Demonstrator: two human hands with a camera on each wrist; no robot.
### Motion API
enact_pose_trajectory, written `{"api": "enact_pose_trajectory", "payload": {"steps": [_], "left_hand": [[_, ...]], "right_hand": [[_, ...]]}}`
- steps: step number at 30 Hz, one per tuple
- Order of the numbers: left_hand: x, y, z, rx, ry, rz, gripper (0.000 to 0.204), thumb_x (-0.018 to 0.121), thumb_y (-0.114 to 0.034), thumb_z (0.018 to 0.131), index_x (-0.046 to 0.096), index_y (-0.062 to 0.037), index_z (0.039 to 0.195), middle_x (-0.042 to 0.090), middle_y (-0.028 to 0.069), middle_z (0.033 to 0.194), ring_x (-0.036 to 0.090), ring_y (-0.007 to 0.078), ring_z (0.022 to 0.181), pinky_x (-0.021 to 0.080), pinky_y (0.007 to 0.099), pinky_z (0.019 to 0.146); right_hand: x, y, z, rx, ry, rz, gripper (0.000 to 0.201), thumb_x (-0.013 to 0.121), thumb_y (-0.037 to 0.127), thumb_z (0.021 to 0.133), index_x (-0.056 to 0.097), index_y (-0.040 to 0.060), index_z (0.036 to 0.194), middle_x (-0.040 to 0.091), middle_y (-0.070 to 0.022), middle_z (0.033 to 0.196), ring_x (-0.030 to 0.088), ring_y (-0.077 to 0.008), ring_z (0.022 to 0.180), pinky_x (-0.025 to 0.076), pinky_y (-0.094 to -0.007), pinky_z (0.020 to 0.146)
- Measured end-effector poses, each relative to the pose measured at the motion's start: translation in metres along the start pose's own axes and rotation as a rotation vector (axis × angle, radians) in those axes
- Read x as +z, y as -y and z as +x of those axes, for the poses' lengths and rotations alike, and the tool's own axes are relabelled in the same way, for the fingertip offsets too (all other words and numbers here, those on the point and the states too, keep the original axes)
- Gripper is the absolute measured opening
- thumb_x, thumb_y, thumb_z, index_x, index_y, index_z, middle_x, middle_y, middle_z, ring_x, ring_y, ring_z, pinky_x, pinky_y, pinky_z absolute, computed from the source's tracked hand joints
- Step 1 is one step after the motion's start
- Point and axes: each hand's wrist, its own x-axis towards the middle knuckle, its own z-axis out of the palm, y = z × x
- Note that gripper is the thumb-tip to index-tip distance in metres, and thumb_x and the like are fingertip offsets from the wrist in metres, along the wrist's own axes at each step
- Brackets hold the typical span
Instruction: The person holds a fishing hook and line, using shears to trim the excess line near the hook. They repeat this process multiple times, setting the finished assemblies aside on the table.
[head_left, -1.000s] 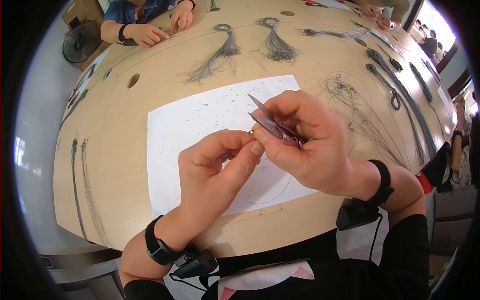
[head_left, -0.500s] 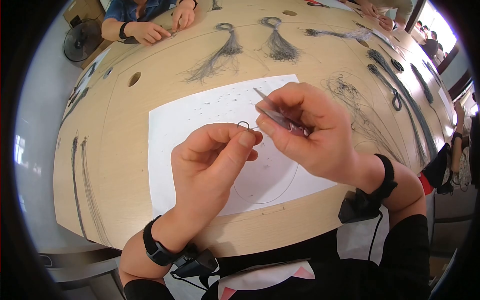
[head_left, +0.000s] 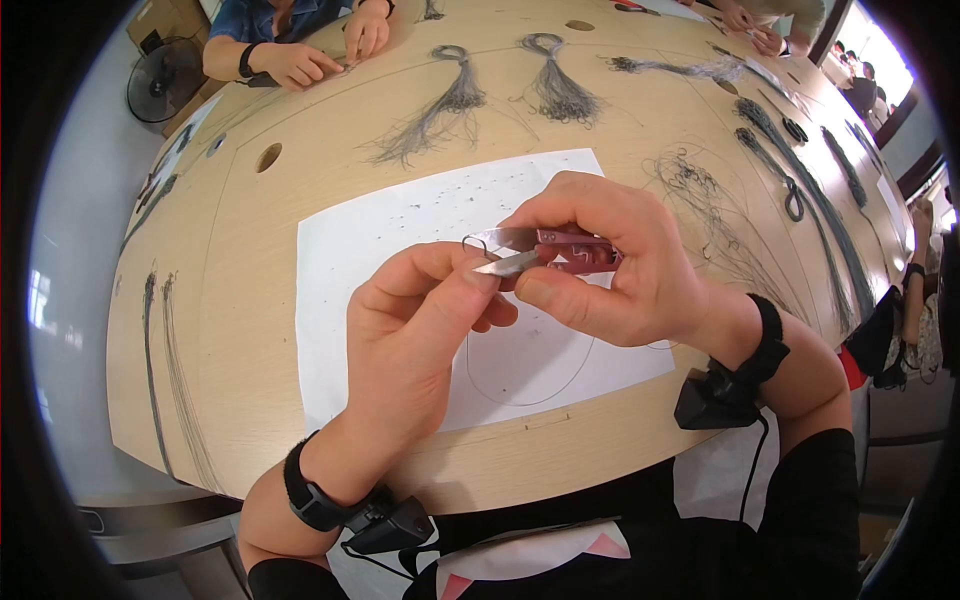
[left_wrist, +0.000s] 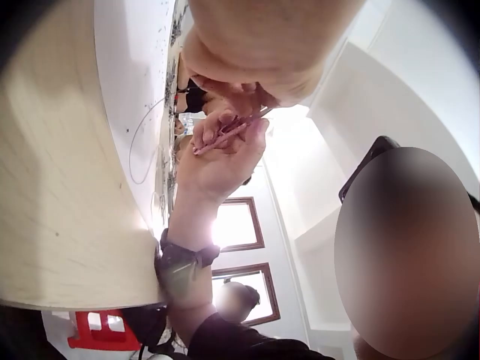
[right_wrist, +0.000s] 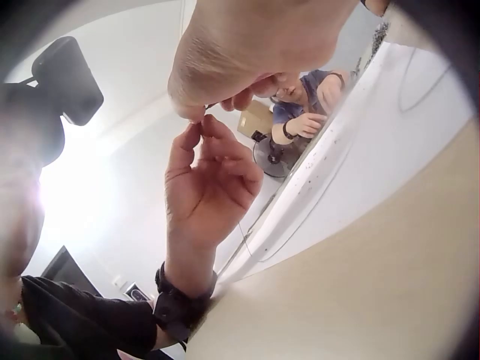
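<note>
My left hand [head_left: 405, 330] pinches a small fish hook [head_left: 473, 241] between thumb and forefinger, its bend standing up above the fingertips. Fishing line [head_left: 530, 405] hangs from the fingers in a wide loop over the white sheet of paper [head_left: 340, 300]. In my right hand [head_left: 630, 265] is a pair of thread snips [head_left: 560, 239] with dull pink handles. Its blades are parted and point left, tips right at the hook and the left thumb. The left wrist view shows the snips' handle [left_wrist: 217, 142] lying across the right palm.
Small dark bits dot the paper. Two tied bundles of snelled hooks [head_left: 550, 85] lie beyond it, with loose tangled line [head_left: 700, 200] to the right. Long dark bundles [head_left: 800, 180] lie farther right, thin strands [head_left: 175, 370] at left. Another person's hands [head_left: 300, 68] work across the table.
The hands moved apart, uncovering the hook above the left fingertips. Then the right hand came back left and turned the snips, bringing their parted blades from pointing up-left to level at the hook.
</note>
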Motion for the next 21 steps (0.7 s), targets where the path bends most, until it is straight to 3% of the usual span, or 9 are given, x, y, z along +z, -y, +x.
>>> {"api": "enact_pose_trajectory", "payload": {"steps": [4,10,12,19,21], "left_hand": [[0.0021,0.0008,-0.0004,-0.063,-0.023,0.035,0.011,0.053,-0.009,0.077,0.055,-0.0008,0.084,0.058,0.0059,0.076,0.054,0.0109,0.066,0.042,0.0208,0.060],[-0.0006,0.0028,-0.0013,-0.067,0.018,0.017,0.010,0.051,-0.005,0.077,0.054,-0.0003,0.085,0.057,0.0066,0.077,0.054,0.0118,0.068,0.042,0.0219,0.062],[-0.0019,0.0036,-0.0010,-0.041,0.043,0.006,0.011,0.050,-0.002,0.076,0.054,0.0001,0.086,0.057,0.0075,0.080,0.054,0.0126,0.070,0.044,0.0232,0.064],[-0.0046,0.0052,-0.0004,0.021,0.071,0.007,0.012,0.050,0.000,0.076,0.053,0.0002,0.087,0.057,0.0088,0.084,0.054,0.0136,0.071,0.045,0.0251,0.066],[-0.0023,0.0053,-0.0004,0.021,0.030,-0.015,0.011,0.050,-0.001,0.076,0.053,0.0002,0.087,0.057,0.0089,0.084,0.054,0.0137,0.071,0.045,0.0250,0.066]], "right_hand": [[0.0035,0.0044,0.0001,0.065,-0.049,0.016,0.023,0.063,0.017,0.066,0.055,0.0022,0.082,0.051,-0.0061,0.067,0.050,-0.0125,0.059,0.043,-0.0217,0.052],[0.0024,0.0030,0.0009,-0.111,-0.007,-0.081,0.023,0.062,0.015,0.068,0.053,0.0036,0.086,0.052,-0.0047,0.068,0.049,-0.0121,0.055,0.039,-0.0207,0.048],[0.0026,0.0077,0.0013,-0.095,-0.017,-0.115,0.019,0.062,0.013,0.066,0.054,0.0029,0.081,0.051,-0.0066,0.064,0.050,-0.0173,0.056,0.043,-0.0232,0.048],[0.0046,0.0065,0.0010,-0.145,-0.032,-0.138,0.018,0.061,0.011,0.067,0.054,0.0024,0.081,0.049,-0.0059,0.059,0.048,-0.0171,0.051,0.038,-0.0254,0.042],[0.0046,0.0039,0.0005,-0.188,-0.020,-0.146,0.015,0.058,0.012,0.073,0.054,0.0005,0.082,0.050,-0.0034,0.062,0.045,-0.0118,0.047,0.034,-0.0203,0.040]]}}
